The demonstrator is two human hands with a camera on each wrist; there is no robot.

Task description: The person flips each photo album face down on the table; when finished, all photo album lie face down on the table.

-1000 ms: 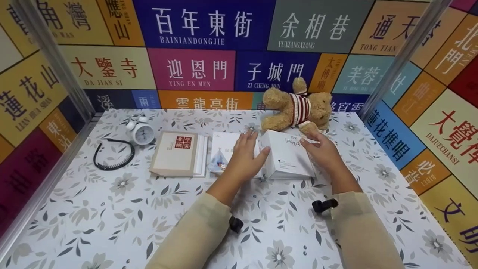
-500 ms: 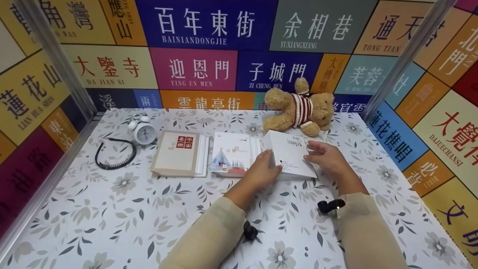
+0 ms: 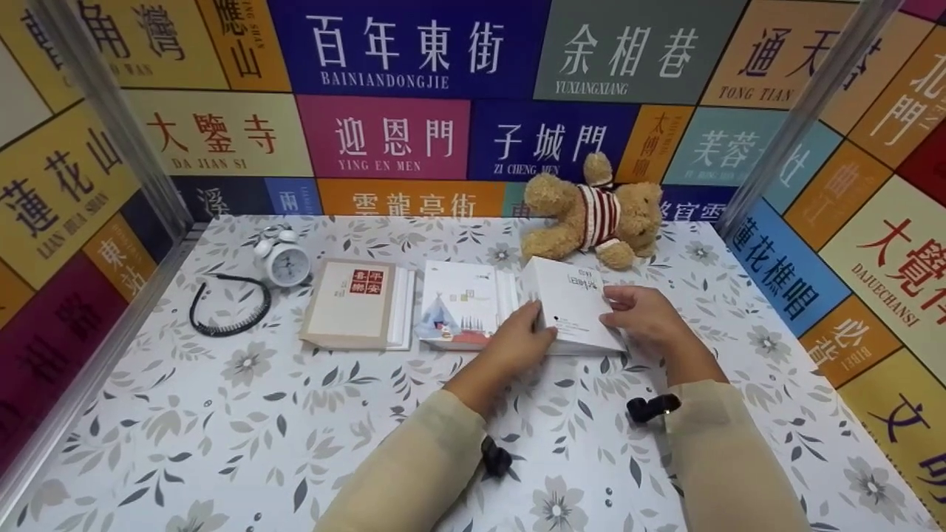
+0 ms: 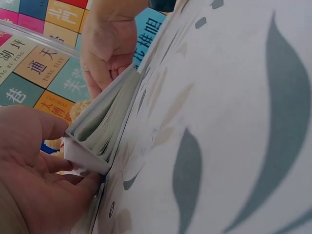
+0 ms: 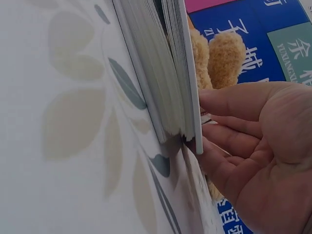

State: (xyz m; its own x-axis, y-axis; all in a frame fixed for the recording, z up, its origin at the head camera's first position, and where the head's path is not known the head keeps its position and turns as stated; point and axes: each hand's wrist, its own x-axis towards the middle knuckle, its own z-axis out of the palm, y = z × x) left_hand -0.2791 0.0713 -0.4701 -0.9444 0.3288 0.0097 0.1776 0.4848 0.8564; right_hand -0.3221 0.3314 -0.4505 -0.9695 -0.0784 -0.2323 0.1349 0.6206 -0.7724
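A white photo album [image 3: 580,299] with a small dark dot on its cover lies at the right of a row of three, its spine side raised and its pages fanned. My left hand [image 3: 515,336] grips the spine, thumb on one side and fingers on the other; the left wrist view shows the fingers curled against the spine [image 4: 85,153]. At the opposite edge, my right hand [image 3: 650,321] pinches the cover. In the right wrist view its fingertips [image 5: 209,103] touch the cover's outer face, above the thick page block [image 5: 163,73].
To the left lie an album with a tent picture [image 3: 451,299] and a beige album with a red square [image 3: 349,299]. A white alarm clock [image 3: 287,264] and a black headband [image 3: 267,299] are farther left. A teddy bear [image 3: 597,214] lies behind the white album.
My left hand has moved right, from over the middle album to the white album's spine. My right hand has shifted slightly down along the album's right edge.
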